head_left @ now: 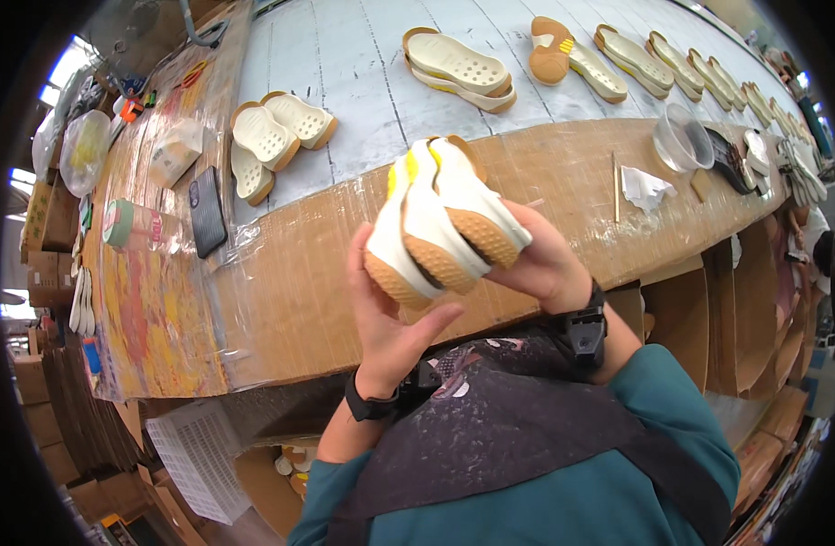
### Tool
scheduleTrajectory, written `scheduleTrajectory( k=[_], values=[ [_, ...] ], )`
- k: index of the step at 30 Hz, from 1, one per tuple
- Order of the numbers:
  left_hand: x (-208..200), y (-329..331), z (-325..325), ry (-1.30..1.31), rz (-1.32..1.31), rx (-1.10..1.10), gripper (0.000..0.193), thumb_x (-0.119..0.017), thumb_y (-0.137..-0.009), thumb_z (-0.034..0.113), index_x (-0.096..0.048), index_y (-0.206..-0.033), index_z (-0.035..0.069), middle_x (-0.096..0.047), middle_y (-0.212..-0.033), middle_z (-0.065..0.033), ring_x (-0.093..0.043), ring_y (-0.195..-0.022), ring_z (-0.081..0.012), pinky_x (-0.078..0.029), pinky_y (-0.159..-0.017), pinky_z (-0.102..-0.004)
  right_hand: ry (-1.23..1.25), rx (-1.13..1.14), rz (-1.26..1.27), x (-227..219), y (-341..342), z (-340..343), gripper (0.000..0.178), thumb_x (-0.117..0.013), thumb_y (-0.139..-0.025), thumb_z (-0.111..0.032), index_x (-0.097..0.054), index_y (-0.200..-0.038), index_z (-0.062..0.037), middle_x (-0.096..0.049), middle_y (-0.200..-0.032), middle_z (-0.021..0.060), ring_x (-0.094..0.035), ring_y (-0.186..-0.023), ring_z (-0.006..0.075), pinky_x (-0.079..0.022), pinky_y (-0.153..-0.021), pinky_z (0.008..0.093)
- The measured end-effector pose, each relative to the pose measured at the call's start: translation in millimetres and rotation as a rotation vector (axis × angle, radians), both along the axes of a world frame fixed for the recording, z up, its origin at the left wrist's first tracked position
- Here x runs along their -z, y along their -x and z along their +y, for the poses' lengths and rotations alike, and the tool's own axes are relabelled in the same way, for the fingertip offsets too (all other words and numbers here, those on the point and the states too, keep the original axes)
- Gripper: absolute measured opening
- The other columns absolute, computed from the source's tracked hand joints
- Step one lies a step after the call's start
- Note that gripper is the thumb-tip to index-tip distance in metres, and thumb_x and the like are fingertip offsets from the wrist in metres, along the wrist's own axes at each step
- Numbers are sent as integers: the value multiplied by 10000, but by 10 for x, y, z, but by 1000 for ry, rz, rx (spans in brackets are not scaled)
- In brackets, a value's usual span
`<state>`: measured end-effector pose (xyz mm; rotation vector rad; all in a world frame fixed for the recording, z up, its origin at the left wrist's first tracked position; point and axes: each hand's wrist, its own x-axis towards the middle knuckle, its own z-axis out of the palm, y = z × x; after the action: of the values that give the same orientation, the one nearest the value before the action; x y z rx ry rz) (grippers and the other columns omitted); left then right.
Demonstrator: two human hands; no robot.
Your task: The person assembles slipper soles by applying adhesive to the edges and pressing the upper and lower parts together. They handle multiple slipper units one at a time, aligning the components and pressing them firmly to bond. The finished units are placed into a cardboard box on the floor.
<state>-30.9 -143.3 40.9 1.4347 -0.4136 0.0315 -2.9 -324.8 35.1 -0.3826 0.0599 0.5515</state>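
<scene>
A stack of white shoe soles (455, 202) with tan bumpy undersides and yellow patches is held up between my two hands, on edge above the cardboard-covered near edge of the table. My left hand (381, 314) cups its left side, with the fingers partly hidden behind it and the thumb sticking out below. On the opposite side, my right hand (552, 259) grips the lower right of the stack, its fingertips partly out of sight. Beyond my left hand, white soles with tan edges (270, 136) lie in a small group on the table.
More soles (458, 68) stretch in a row along the far side toward the right. On the right stand a clear plastic tub (679, 141), a crumpled white paper (646, 188) and a thin stick (616, 187). Leftward are a black phone (207, 212) and a green-lidded bottle (131, 224). A white crate (197, 462) sits below.
</scene>
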Motion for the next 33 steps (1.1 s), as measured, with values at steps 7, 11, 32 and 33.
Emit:
scheduleTrajectory(
  k=[7, 11, 32, 33],
  values=[
    [168, -404, 802, -306, 387, 97, 645, -610, -788, 99, -244, -1316, 37, -300, -1329, -100, -320, -1213, -204, -334, -943, -329, 986, -292, 13, -39, -198, -586, 355, -565, -824, -153, -490, -1109, 45, -559, -1103, 110, -552, -996, 161, -444, -853, 309],
    [165, -1037, 1286, -145, 575, -117, 560, -589, -815, 166, -313, -1285, 35, -373, -1272, -67, -337, -1182, -158, -344, -910, -312, 1431, 40, -223, -249, -345, -806, 501, -572, -828, -200, -379, -1247, -6, -514, -1168, 109, -508, -1051, 192, -403, -891, 323],
    [411, -2945, 1581, 127, 784, -359, 663, -612, -748, 485, -454, -1161, -9, -580, -1038, -102, -600, -880, -192, -496, -697, -297, 1183, -155, -372, 475, -2964, 1450, 333, -586, -731, -217, -600, -958, 27, -623, -824, 160, -600, -716, 268, -463, -643, 354],
    [467, -2991, 1582, 220, 723, -303, 670, -618, -747, 475, -446, -1169, -17, -575, -1050, -113, -600, -892, -207, -503, -714, -314, 1287, -96, -531, 406, -2902, 1447, 379, -601, -724, -216, -573, -1010, 31, -613, -870, 160, -592, -765, 250, -465, -679, 338]
  ],
)
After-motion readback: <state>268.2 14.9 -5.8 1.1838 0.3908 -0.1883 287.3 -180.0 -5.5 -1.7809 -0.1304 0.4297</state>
